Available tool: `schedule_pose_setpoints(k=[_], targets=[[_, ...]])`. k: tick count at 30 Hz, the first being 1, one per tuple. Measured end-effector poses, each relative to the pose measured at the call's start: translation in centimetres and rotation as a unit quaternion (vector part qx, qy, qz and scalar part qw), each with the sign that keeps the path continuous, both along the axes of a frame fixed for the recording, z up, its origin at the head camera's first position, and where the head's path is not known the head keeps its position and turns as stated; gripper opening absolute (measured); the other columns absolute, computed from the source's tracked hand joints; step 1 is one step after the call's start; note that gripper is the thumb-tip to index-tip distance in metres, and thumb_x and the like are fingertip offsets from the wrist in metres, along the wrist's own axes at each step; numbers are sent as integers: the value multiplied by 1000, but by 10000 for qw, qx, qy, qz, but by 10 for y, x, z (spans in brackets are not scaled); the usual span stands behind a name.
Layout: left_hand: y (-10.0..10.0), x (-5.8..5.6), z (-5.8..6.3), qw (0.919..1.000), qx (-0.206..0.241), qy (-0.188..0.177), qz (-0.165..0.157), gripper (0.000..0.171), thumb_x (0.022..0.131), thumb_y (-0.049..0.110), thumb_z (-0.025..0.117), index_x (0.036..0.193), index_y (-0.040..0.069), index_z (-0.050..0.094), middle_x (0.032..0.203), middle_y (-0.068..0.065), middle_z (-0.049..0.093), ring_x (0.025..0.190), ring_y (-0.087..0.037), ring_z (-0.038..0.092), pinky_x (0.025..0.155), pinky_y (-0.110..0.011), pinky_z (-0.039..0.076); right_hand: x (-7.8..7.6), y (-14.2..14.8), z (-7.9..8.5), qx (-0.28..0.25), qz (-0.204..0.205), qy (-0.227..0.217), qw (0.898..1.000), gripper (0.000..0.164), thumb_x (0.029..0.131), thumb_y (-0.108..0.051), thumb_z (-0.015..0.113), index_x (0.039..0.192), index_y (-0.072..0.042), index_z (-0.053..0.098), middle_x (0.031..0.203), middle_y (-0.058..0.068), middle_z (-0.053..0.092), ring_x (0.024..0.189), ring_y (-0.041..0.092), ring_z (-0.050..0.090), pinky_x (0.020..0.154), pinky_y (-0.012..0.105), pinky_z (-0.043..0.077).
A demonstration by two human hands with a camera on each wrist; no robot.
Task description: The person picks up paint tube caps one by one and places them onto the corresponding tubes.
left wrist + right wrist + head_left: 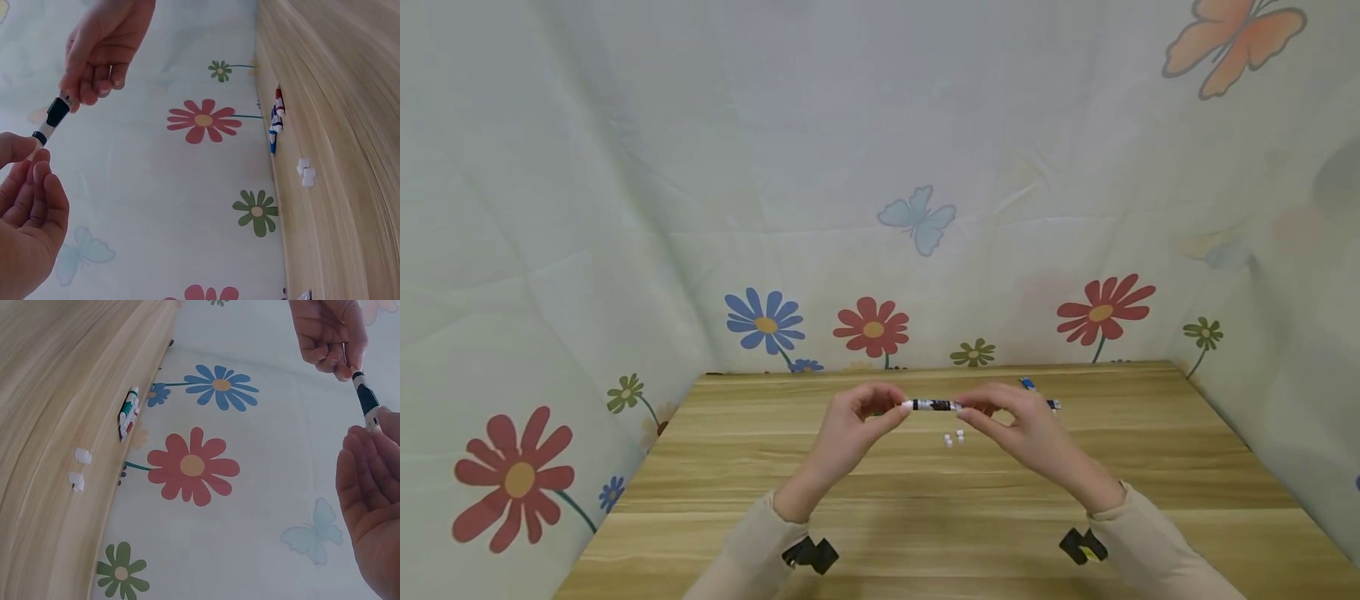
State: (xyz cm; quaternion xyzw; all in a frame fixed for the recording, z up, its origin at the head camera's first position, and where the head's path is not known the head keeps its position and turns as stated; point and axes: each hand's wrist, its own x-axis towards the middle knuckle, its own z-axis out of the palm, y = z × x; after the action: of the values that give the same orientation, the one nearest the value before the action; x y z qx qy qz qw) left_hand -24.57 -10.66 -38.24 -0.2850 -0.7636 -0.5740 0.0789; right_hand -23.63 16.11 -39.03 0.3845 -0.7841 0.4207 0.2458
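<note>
A small paint tube [934, 406] with a white end, a black band and a dark printed label is held level above the table. My left hand [850, 422] pinches its white end between thumb and fingertips. At the opposite end, my right hand [1028, 427] grips the tube between thumb and index finger. The left wrist view shows the tube's dark middle [59, 111] between both hands. Below the hands, several small white pieces [959, 437] lie on the wooden table [910, 517].
More tubes [277, 119], with red, purple and blue parts, lie at the table's back right. Others with green and red parts [129, 414] lie farther left, partly behind my left hand in the head view. A flower-printed cloth [820, 208] hangs behind the table and along its sides.
</note>
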Motion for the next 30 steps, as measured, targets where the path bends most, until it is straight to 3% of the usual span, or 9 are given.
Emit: schedule_pose_setpoints(k=[7, 11, 15, 18, 22, 25, 30], targets=[[2, 3, 1, 9998, -65, 148, -117, 12, 94, 19, 74, 103, 13, 73, 93, 1, 70, 86, -20, 64, 81, -35, 54, 5, -1, 2, -196, -82, -1127, 9934, 11, 99, -12, 66, 102, -15, 75, 93, -7, 72, 82, 13, 69, 70, 30, 56], [3, 3, 1, 9993, -181, 320, -107, 13, 94, 18, 74, 104, 10, 73, 93, 3, 70, 86, -20, 64, 82, -33, 54, 7, -4, 5, -356, -10, -1876, 9816, 13, 102, -20, 62, 100, -12, 73, 88, -1, 70, 82, 18, 69, 75, 31, 57], [2, 4, 0, 9989, -240, 395, -81, 13, 94, 17, 73, 105, 10, 72, 94, 4, 70, 86, -19, 64, 83, -33, 54, 7, -7, 6, -472, 91, -2285, 9724, 16, 103, -22, 60, 98, -12, 71, 86, 2, 69, 80, 25, 66, 74, 32, 56], [1, 3, -1, 9991, -233, 367, -16, 12, 94, 17, 74, 104, 11, 73, 94, 3, 70, 86, -19, 64, 83, -33, 54, 7, -8, 5, -457, 42, -2340, 9711, 17, 103, -24, 60, 102, -12, 71, 87, 0, 69, 80, 22, 66, 74, 31, 56], [-2, 3, -2, 9993, -230, 274, 122, 13, 94, 19, 74, 105, 12, 73, 95, 2, 70, 87, -18, 64, 82, -36, 54, 7, -7, 2, -327, -110, -2194, 9750, 23, 101, -26, 63, 120, -14, 69, 92, -2, 69, 81, 16, 66, 72, 31, 55], [-3, 2, -2, 9992, -229, 229, 214, 14, 94, 21, 74, 105, 12, 73, 97, 2, 70, 88, -18, 64, 81, -36, 55, 6, -5, 0, -214, -200, -1828, 9827, 32, 97, -24, 70, 128, -17, 65, 92, -6, 69, 79, 13, 64, 70, 30, 54], [-4, 0, -1, 9995, -146, 178, 194, 14, 94, 22, 74, 105, 14, 73, 96, 2, 71, 88, -19, 64, 81, -32, 55, 4, -3, -2, -120, -174, -1012, 9946, 34, 92, -17, 75, 125, -18, 67, 90, -11, 67, 77, 10, 62, 69, 29, 53]])
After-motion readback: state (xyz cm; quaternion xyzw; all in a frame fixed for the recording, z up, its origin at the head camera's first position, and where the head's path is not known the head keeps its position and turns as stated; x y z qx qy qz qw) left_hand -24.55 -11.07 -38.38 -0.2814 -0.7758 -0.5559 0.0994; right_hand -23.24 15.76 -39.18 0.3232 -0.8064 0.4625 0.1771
